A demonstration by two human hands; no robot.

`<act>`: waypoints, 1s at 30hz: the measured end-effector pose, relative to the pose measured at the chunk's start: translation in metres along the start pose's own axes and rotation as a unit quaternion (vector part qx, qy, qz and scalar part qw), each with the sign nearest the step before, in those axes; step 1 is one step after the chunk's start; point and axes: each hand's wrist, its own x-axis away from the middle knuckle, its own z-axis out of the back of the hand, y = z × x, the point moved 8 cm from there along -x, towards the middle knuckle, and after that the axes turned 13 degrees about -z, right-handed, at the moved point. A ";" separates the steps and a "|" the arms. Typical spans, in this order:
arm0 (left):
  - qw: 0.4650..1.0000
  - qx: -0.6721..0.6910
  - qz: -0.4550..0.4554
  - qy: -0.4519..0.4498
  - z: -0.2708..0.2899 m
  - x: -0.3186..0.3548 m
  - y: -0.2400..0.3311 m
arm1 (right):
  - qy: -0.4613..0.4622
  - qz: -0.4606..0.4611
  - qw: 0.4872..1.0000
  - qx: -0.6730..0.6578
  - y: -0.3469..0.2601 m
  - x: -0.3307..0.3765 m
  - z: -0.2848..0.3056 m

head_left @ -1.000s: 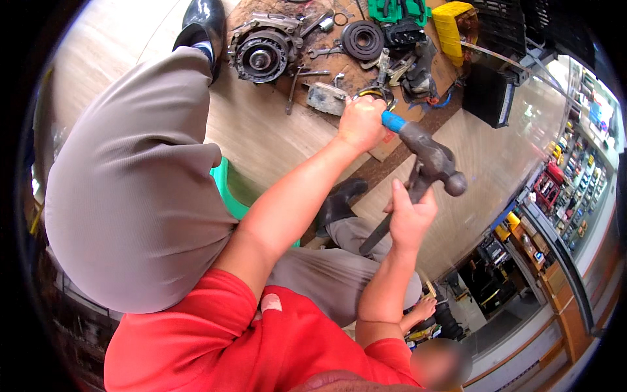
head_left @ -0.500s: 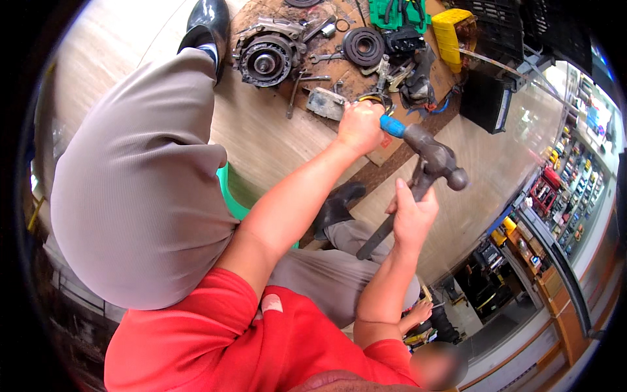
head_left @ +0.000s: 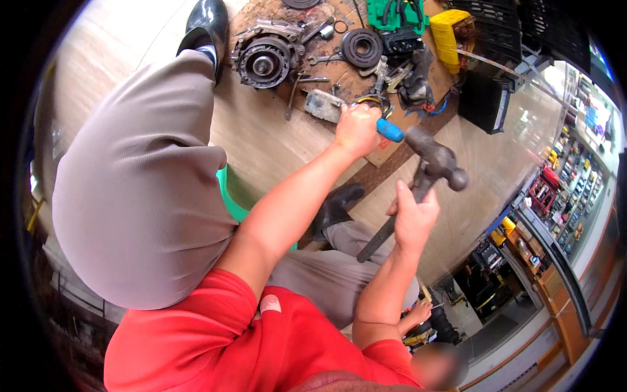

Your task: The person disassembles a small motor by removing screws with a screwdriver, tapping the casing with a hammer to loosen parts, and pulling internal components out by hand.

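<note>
My left hand (head_left: 358, 129) is closed around a tool with a blue handle (head_left: 390, 130). The handle's end sticks out toward the hammer, while the tool's other end is hidden by my fist. A grey metal block (head_left: 322, 105) lies just beyond that hand. In my right hand (head_left: 415, 219) is a dark ball-peen hammer (head_left: 434, 157), gripped by the shaft below its head. The flat face of the hammer sits a small gap away from the blue handle end, and the rounded peen points right.
A stained cardboard sheet (head_left: 277, 16) bears a round-faced metal housing (head_left: 263, 65), a dark pulley-like ring (head_left: 361, 48), a wrench (head_left: 324, 59) and a green tool case (head_left: 398, 13). Farther right are a yellow container (head_left: 449, 39) and a black box (head_left: 484, 104). Another person's bare limb (head_left: 418, 315) shows low right.
A small gap has opened between the hammer face and the blue handle end, which met before. My left hand shifted slightly left with the tool. My right hand hardly moved.
</note>
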 end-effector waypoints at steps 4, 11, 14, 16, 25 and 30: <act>1.000 -0.007 0.009 0.000 0.000 0.002 -0.004 | 0.039 0.103 0.989 -0.097 -0.016 0.016 0.029; 1.000 -0.030 -0.005 -0.006 0.001 0.003 0.000 | -0.002 -0.007 1.000 0.027 0.015 -0.009 -0.005; 1.000 -0.020 -0.010 0.000 0.001 0.005 -0.001 | 0.005 0.007 1.000 -0.029 0.009 -0.001 0.005; 0.999 -0.021 -0.019 0.017 0.001 0.004 0.000 | 0.025 0.060 0.995 -0.074 0.002 0.004 0.020; 0.999 -0.023 -0.019 0.023 0.003 0.008 0.002 | 0.004 -0.027 0.999 0.016 0.020 -0.007 0.004; 1.000 -0.012 -0.016 0.013 -0.001 0.009 -0.003 | 0.032 0.092 0.986 -0.132 0.007 0.007 0.028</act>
